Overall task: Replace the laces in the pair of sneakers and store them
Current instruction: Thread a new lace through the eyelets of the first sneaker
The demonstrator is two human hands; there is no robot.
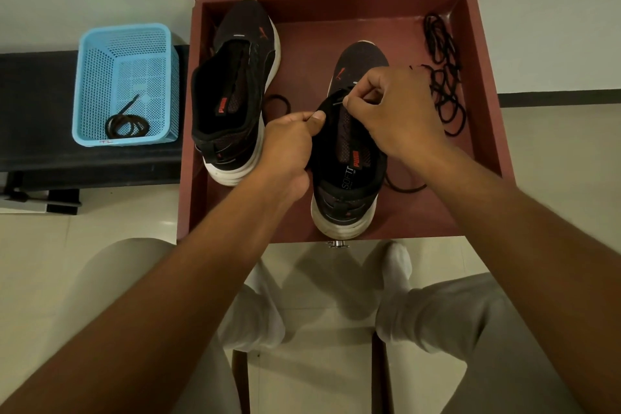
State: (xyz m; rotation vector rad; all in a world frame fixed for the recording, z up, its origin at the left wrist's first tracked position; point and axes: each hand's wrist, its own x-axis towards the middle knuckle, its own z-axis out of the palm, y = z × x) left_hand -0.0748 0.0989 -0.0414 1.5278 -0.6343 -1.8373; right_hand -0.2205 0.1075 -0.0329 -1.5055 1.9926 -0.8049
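Note:
Two black sneakers with white soles stand in a reddish-brown tray (484,84). The left sneaker (235,84) is unlaced and leans against the tray's left side. My left hand (289,148) pinches the left upper edge of the right sneaker (346,185) near its tongue. My right hand (389,111) pinches the tip of a black lace at the shoe's eyelets. A loose black lace (443,77) lies piled at the tray's right side and trails behind the shoe.
A light blue perforated basket (124,54) holding a coiled dark lace (126,126) sits on a black bench (40,104) to the left. My knees and white socks (396,269) are below the tray, over a pale tiled floor.

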